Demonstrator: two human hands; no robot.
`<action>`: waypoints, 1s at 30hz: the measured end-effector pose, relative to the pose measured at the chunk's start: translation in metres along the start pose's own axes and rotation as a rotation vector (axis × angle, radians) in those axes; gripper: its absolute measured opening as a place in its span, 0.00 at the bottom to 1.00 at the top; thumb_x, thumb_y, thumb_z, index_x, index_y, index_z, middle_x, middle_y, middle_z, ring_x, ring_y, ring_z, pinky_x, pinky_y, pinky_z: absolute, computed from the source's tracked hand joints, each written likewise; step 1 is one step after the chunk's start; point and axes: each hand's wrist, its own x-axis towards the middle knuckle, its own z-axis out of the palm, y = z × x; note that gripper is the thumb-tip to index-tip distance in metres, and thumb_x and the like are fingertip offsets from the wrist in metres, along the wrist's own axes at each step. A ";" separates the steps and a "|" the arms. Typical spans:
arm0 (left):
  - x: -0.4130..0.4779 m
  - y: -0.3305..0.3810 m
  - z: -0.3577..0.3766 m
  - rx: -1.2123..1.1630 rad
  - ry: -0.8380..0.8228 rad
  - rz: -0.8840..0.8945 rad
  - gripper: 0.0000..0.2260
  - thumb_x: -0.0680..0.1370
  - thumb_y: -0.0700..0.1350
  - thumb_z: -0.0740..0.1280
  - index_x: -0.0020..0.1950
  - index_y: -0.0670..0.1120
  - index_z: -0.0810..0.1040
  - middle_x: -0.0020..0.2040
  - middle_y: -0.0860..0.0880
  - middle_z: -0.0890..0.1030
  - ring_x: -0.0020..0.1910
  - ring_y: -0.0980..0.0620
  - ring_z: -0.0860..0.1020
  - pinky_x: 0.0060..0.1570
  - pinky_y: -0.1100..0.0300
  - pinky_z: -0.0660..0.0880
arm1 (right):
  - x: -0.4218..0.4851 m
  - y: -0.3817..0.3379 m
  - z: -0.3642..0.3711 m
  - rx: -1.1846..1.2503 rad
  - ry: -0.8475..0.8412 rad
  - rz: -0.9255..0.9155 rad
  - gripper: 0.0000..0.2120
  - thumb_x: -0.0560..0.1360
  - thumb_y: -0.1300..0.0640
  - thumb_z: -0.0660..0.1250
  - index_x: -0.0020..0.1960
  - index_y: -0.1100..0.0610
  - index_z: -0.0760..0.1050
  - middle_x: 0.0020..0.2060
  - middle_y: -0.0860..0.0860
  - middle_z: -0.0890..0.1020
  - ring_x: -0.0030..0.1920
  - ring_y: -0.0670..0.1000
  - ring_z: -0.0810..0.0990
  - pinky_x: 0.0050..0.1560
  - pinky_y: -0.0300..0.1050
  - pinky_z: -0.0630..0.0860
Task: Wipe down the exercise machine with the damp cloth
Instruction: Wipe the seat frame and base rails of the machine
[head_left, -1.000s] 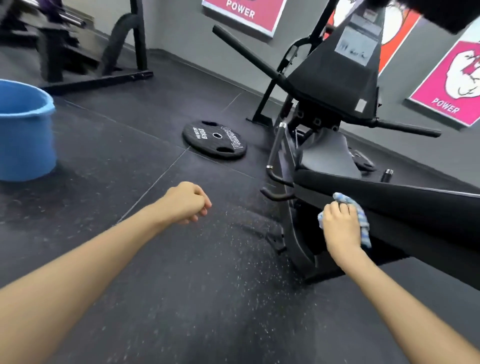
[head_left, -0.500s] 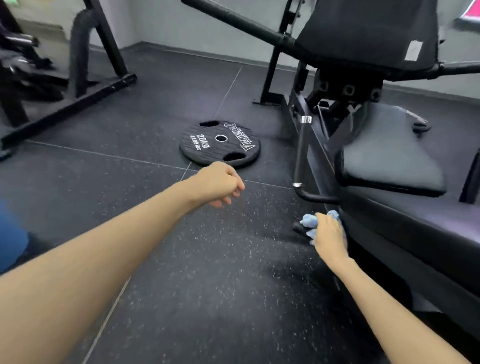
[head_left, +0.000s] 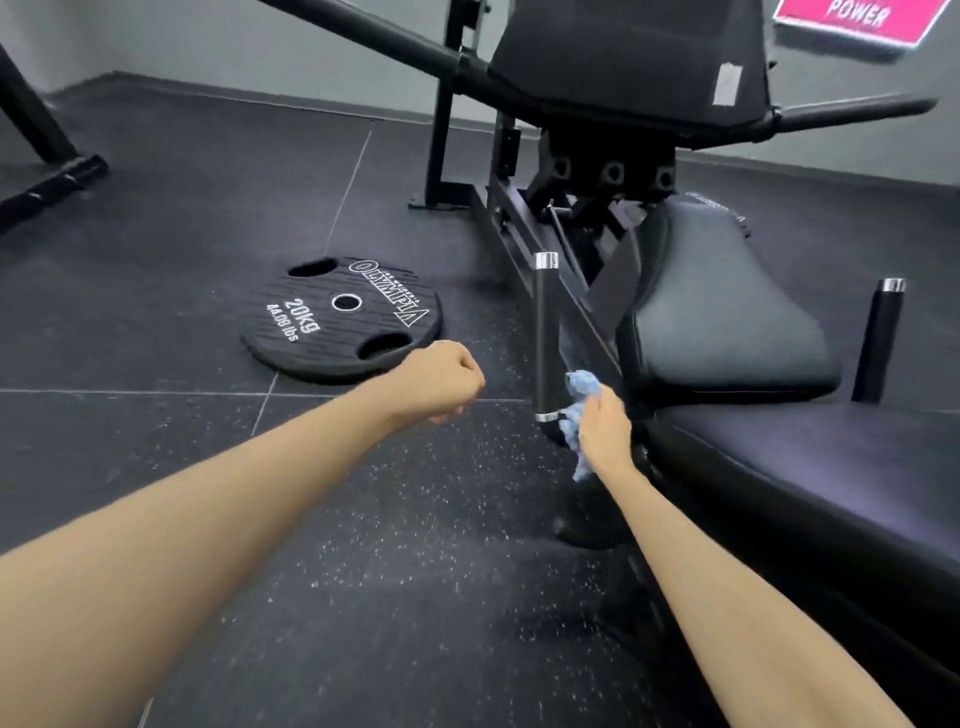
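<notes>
Your right hand (head_left: 605, 431) grips the blue cloth (head_left: 579, 400) against the base of the machine's (head_left: 727, 322) near handle (head_left: 545, 332). Your left hand (head_left: 441, 382) is clenched, holding nothing, above the speckled rubber floor (head_left: 389, 571). Two upright handles, one weight plate (head_left: 343, 317), one pink poster (head_left: 857, 21) on the grey wall.
</notes>
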 end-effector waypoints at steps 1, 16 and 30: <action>0.015 0.001 -0.001 0.005 0.000 0.019 0.09 0.75 0.37 0.56 0.45 0.44 0.76 0.46 0.42 0.78 0.42 0.45 0.76 0.40 0.60 0.73 | 0.011 0.013 0.007 -0.294 -0.082 -0.013 0.19 0.72 0.55 0.53 0.59 0.51 0.76 0.50 0.58 0.80 0.47 0.60 0.79 0.47 0.48 0.75; 0.187 0.016 0.013 -0.102 -0.278 0.267 0.18 0.75 0.60 0.66 0.58 0.49 0.74 0.55 0.52 0.78 0.55 0.53 0.76 0.51 0.61 0.72 | 0.031 0.030 0.028 -0.768 -0.045 0.079 0.11 0.82 0.58 0.53 0.48 0.59 0.72 0.40 0.54 0.79 0.41 0.53 0.76 0.40 0.44 0.68; 0.240 0.031 -0.014 0.051 -0.719 0.404 0.19 0.69 0.53 0.75 0.48 0.40 0.76 0.36 0.47 0.71 0.34 0.51 0.66 0.30 0.63 0.63 | 0.222 -0.058 0.010 -1.021 0.455 -0.282 0.14 0.76 0.60 0.60 0.61 0.52 0.75 0.63 0.53 0.75 0.71 0.57 0.64 0.73 0.64 0.48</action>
